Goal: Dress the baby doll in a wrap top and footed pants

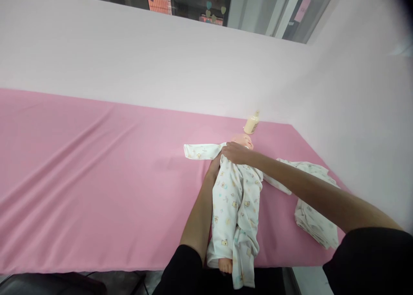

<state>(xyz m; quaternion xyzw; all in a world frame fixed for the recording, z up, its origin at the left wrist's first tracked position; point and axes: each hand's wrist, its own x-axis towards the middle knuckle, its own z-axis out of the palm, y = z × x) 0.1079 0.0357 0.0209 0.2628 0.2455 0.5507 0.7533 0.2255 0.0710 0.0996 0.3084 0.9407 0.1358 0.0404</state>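
Doll (pixel 242 138) lies on its back on the pink-covered bench (pixel 122 196), head toward the wall, one bare foot at the near edge. White printed garment (pixel 226 200) over it, one sleeve stretched out to the left. Right hand (pixel 238 152) at the garment's shoulder, fingers bent; left hand (pixel 215 163) just below that sleeve, fingertips hidden (cannot tell whether either grip is closed on cloth). Pump bottle (pixel 251 125) just beyond the head; folded cloths (pixel 314 222) to the right.
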